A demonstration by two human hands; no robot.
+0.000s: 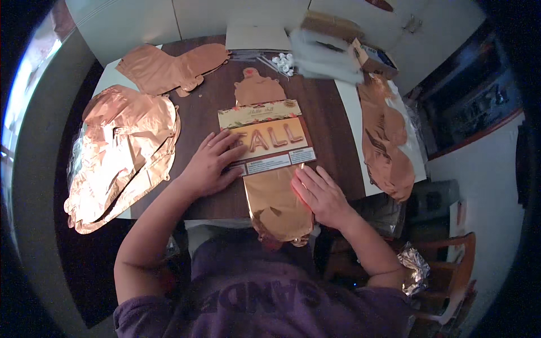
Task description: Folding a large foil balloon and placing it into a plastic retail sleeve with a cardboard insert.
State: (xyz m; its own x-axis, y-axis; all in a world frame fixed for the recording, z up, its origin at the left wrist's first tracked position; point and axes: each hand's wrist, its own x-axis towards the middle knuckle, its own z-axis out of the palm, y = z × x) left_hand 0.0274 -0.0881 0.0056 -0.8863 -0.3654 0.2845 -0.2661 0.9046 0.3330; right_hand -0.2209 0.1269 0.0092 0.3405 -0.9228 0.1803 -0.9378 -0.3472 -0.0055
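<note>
A flat printed card package (279,143) lies in front of me at the middle of the table, slightly tilted. Beneath it is a copper-coloured deflated foil balloon (276,194), which sticks out at the far end and toward my body, its near end reaching past the table edge. My left hand (211,163) rests on the package's left side, fingers stretched over the card and thumb by its lower left corner. Flat on the right side of the balloon, just below the package, lies my right hand (321,197) with fingers outstretched.
More flat copper foil balloons lie around the dark tabletop (332,135): a large crumpled one (127,146) at left, another (169,70) at far left, a third (386,141) at right. White small pieces (283,63), clear plastic wrap (324,56) and an open box (373,59) stand far right.
</note>
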